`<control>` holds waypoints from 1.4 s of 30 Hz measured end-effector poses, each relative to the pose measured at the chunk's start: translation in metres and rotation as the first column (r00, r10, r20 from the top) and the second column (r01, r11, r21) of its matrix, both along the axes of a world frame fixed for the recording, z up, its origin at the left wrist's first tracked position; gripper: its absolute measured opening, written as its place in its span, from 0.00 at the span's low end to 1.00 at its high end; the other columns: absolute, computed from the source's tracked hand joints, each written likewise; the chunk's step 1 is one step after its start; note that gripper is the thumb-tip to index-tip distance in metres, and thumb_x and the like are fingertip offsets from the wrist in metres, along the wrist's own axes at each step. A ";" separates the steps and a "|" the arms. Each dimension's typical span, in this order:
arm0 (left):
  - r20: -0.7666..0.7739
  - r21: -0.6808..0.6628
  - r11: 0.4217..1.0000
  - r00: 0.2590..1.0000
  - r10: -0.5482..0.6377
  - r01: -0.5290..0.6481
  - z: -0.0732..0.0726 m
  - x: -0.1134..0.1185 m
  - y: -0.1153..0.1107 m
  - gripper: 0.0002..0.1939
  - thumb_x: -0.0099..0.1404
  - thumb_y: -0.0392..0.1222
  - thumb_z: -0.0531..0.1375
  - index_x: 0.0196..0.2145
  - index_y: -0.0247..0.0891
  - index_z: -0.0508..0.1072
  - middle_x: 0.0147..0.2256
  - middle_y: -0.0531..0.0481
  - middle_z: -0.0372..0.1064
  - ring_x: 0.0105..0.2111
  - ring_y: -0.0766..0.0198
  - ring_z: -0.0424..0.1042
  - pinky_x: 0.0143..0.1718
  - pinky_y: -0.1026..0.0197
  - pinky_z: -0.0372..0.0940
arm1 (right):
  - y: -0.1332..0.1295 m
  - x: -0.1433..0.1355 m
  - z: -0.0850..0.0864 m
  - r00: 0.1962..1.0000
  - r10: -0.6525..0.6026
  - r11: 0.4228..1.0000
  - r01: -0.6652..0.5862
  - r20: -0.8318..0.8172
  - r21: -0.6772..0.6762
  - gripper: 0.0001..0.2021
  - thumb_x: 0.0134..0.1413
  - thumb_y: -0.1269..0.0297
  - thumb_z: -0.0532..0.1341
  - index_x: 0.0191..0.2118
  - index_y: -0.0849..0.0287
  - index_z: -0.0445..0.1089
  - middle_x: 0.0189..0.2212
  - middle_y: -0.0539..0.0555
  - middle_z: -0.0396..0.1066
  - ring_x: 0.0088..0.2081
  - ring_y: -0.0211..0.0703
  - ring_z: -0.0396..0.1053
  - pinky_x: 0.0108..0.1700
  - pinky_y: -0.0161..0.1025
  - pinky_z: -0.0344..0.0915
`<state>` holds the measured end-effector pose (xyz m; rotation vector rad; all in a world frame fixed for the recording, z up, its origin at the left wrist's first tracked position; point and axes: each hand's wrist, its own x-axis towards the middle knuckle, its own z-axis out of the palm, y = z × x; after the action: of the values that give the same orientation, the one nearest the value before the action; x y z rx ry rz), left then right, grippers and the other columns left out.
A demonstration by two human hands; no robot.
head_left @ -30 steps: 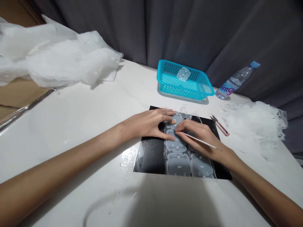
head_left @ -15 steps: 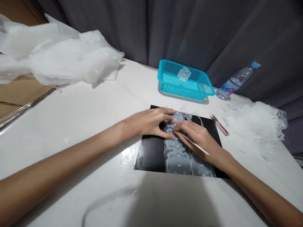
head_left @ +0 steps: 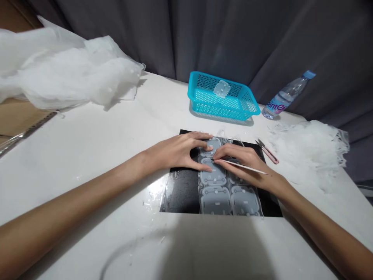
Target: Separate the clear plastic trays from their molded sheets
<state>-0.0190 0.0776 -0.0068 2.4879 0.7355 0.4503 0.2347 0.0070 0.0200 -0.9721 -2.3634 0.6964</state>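
A translucent moulded sheet [head_left: 216,199] of rounded, bear-like shapes lies on a black mat [head_left: 183,190]. With fingers spread, my left hand [head_left: 186,151] rests across the sheet's upper left part, fingertips and thumb on the shapes. Pinched in my right hand [head_left: 240,157] is a thin white stick-like tool [head_left: 247,167], its tip down at one of the middle shapes, between my left thumb and forefinger. The tip itself is mostly hidden by my fingers. Just beyond the mat's right edge lie thread snips [head_left: 268,152] with pink handles.
Behind the mat stands a blue basket [head_left: 224,111] with one clear moulded piece [head_left: 222,89] inside. A water bottle [head_left: 287,97] is right of it. Translucent scraps [head_left: 309,147] are heaped at the right. White plastic bags [head_left: 78,74] lie at the left by cardboard [head_left: 23,118].
The white tool has tilted flatter as my right hand shifted slightly at the sheet. My left hand keeps its place on the sheet. The whole view has moved a little.
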 end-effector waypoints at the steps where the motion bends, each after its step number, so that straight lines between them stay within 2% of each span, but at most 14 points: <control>1: 0.005 0.003 1.000 1.000 0.002 -0.002 0.000 0.000 0.000 0.36 0.60 0.68 0.69 0.55 0.39 0.80 0.69 0.38 0.64 0.67 0.43 0.66 0.69 0.45 0.61 | 0.000 0.000 -0.002 1.000 0.002 1.000 -0.002 -0.009 -0.001 0.05 0.74 0.66 0.58 0.46 0.56 0.72 0.43 0.55 0.76 0.48 0.45 0.76 0.50 0.41 0.71; 8: -0.018 0.057 0.998 1.000 -0.014 0.015 -0.001 0.001 0.001 0.32 0.62 0.68 0.68 0.53 0.41 0.80 0.70 0.40 0.63 0.67 0.46 0.66 0.69 0.48 0.61 | 0.000 -0.002 -0.009 1.000 0.010 0.998 -0.009 -0.010 0.069 0.06 0.74 0.66 0.57 0.47 0.56 0.72 0.46 0.57 0.77 0.52 0.47 0.76 0.53 0.45 0.73; 13: -0.053 0.025 1.000 0.999 -0.002 0.004 0.002 0.001 0.002 0.34 0.61 0.70 0.67 0.54 0.40 0.80 0.70 0.40 0.62 0.68 0.45 0.65 0.69 0.47 0.60 | 0.000 -0.002 -0.009 0.998 0.030 0.991 -0.038 0.058 0.131 0.07 0.74 0.67 0.56 0.48 0.57 0.71 0.50 0.60 0.78 0.55 0.50 0.76 0.56 0.47 0.73; 17: -0.048 -0.004 1.000 0.999 0.000 0.000 0.003 0.002 0.002 0.35 0.61 0.69 0.68 0.56 0.41 0.80 0.70 0.41 0.62 0.68 0.44 0.65 0.70 0.47 0.60 | -0.001 -0.002 -0.005 0.994 0.037 0.988 -0.052 0.101 0.149 0.08 0.75 0.68 0.54 0.47 0.57 0.71 0.48 0.60 0.78 0.54 0.50 0.77 0.53 0.46 0.73; 25: -0.054 0.050 0.999 0.998 -0.012 0.015 0.000 0.000 0.003 0.36 0.61 0.70 0.67 0.57 0.42 0.78 0.71 0.42 0.61 0.68 0.45 0.64 0.69 0.48 0.60 | 0.002 0.005 0.001 0.996 0.050 0.997 -0.054 0.078 0.051 0.07 0.74 0.69 0.56 0.46 0.56 0.71 0.45 0.57 0.77 0.46 0.46 0.77 0.49 0.42 0.72; 32: -0.057 0.048 0.999 0.998 -0.017 0.020 0.001 0.000 0.003 0.36 0.62 0.71 0.66 0.56 0.40 0.78 0.71 0.41 0.60 0.69 0.45 0.63 0.70 0.49 0.58 | 0.003 0.003 0.000 0.999 0.030 0.999 -0.030 0.025 0.012 0.07 0.74 0.67 0.56 0.47 0.55 0.72 0.45 0.56 0.77 0.48 0.46 0.77 0.51 0.42 0.72; 38: -0.054 0.028 0.999 0.998 -0.019 0.020 0.000 0.001 0.004 0.37 0.61 0.71 0.66 0.57 0.40 0.78 0.71 0.42 0.60 0.70 0.45 0.62 0.71 0.48 0.58 | 0.003 0.002 -0.007 0.998 0.053 0.994 -0.056 0.040 0.097 0.07 0.74 0.66 0.56 0.47 0.56 0.72 0.48 0.58 0.78 0.55 0.49 0.76 0.56 0.45 0.72; 42: -0.044 0.000 1.000 0.999 -0.011 0.011 0.000 0.001 0.005 0.37 0.60 0.71 0.67 0.55 0.40 0.79 0.71 0.42 0.60 0.69 0.44 0.63 0.71 0.48 0.58 | 0.005 0.004 -0.007 0.995 0.049 0.985 -0.063 0.088 0.159 0.07 0.74 0.67 0.57 0.45 0.57 0.72 0.46 0.58 0.78 0.51 0.50 0.76 0.53 0.46 0.72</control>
<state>-0.0181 0.0827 -0.0072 2.5084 0.7393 0.3928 0.2384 0.0121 0.0134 -0.8835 -2.4851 0.4834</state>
